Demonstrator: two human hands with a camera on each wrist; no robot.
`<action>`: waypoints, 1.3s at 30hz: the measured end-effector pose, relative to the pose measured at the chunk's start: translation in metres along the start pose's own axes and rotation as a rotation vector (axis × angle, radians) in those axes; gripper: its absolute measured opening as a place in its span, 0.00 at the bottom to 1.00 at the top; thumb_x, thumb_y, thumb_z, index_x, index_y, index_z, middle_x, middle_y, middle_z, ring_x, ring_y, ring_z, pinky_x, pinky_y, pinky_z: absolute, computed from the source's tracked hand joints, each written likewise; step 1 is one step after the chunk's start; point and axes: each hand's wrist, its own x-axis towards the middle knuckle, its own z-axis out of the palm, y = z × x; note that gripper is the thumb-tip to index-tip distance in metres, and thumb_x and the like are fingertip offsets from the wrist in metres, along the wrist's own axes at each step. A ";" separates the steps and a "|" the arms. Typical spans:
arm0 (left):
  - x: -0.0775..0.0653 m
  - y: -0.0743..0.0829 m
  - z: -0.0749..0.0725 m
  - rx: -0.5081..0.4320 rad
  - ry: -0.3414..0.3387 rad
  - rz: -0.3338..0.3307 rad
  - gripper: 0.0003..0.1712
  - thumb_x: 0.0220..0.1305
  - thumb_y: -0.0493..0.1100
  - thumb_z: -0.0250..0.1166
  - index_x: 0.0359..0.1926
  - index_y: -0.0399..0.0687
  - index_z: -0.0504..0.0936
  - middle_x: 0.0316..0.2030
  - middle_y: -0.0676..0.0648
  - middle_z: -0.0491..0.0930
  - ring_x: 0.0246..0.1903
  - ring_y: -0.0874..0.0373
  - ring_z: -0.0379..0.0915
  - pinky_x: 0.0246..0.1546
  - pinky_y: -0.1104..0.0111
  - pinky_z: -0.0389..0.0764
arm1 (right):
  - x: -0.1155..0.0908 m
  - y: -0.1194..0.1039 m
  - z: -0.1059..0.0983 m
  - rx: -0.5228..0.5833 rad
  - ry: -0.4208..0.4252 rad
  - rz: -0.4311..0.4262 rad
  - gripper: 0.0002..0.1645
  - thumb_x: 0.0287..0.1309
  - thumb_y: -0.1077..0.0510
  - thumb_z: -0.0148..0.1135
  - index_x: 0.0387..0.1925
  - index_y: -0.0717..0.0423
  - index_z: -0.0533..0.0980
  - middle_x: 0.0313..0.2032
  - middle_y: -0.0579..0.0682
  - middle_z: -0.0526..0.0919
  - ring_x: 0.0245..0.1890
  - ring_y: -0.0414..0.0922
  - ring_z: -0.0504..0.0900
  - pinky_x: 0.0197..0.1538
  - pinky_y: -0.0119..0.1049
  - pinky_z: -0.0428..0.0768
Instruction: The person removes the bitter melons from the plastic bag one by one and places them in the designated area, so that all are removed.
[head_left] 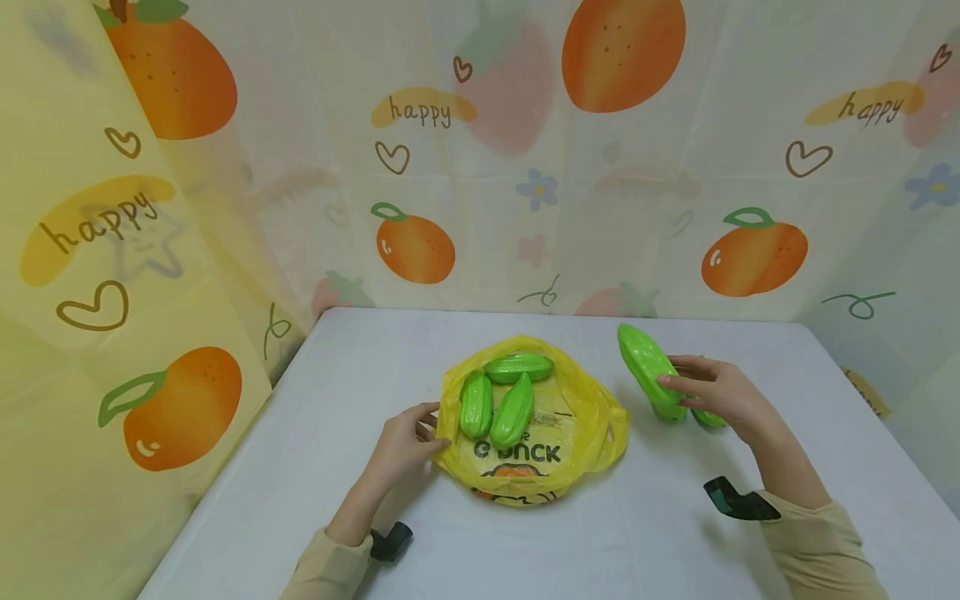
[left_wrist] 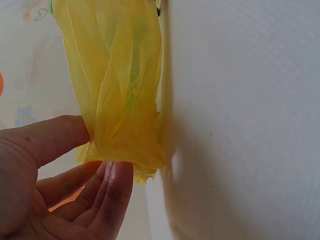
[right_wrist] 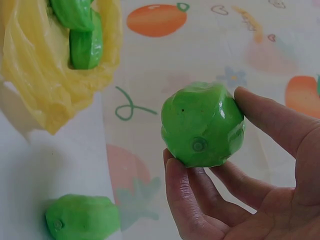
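A yellow plastic bag (head_left: pixel 600 417) with dark print lies on the table, its mouth wide. Inside it sit three glossy green gourds, ridged lengthwise: one across the back (head_left: pixel 517 367), two side by side in front. At the bag's left rim my left hand (head_left: pixel 405 440) pinches the plastic between thumb and fingers. Right of the bag, my right hand (head_left: pixel 716 390) holds another green gourd (head_left: pixel 643 360) tilted above the table, with its blunt end facing the right wrist view. Behind that hand lies one more gourd (head_left: pixel 709 419), partly hidden in the head view.
A white cloth covers the table (head_left: pixel 300 375). Behind it hangs a curtain (head_left: pixel 487 233) printed with fruit, hearts and words, and similar yellowish cloth (head_left: pixel 60 400) closes the left side. Dark wrist-worn devices show at both sleeves.
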 end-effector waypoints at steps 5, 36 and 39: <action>0.000 0.000 0.000 -0.003 0.006 -0.005 0.32 0.47 0.38 0.74 0.56 0.43 0.77 0.37 0.47 0.82 0.29 0.62 0.75 0.30 0.70 0.77 | -0.002 0.007 -0.007 -0.011 0.004 0.007 0.45 0.61 0.39 0.57 0.68 0.63 0.59 0.65 0.66 0.63 0.56 0.51 0.74 0.52 0.41 0.80; -0.002 0.003 -0.002 -0.018 0.006 -0.010 0.31 0.48 0.38 0.74 0.56 0.44 0.77 0.37 0.46 0.81 0.29 0.62 0.75 0.30 0.70 0.77 | -0.019 0.046 -0.051 -0.109 0.047 0.120 0.51 0.63 0.36 0.51 0.70 0.69 0.49 0.67 0.74 0.53 0.56 0.55 0.73 0.48 0.36 0.81; -0.002 0.002 -0.002 -0.014 0.003 -0.010 0.31 0.48 0.38 0.73 0.57 0.44 0.77 0.37 0.46 0.81 0.29 0.61 0.75 0.30 0.70 0.77 | -0.020 0.049 -0.053 -0.109 0.051 0.136 0.52 0.63 0.35 0.51 0.70 0.70 0.49 0.67 0.74 0.53 0.53 0.50 0.75 0.47 0.36 0.81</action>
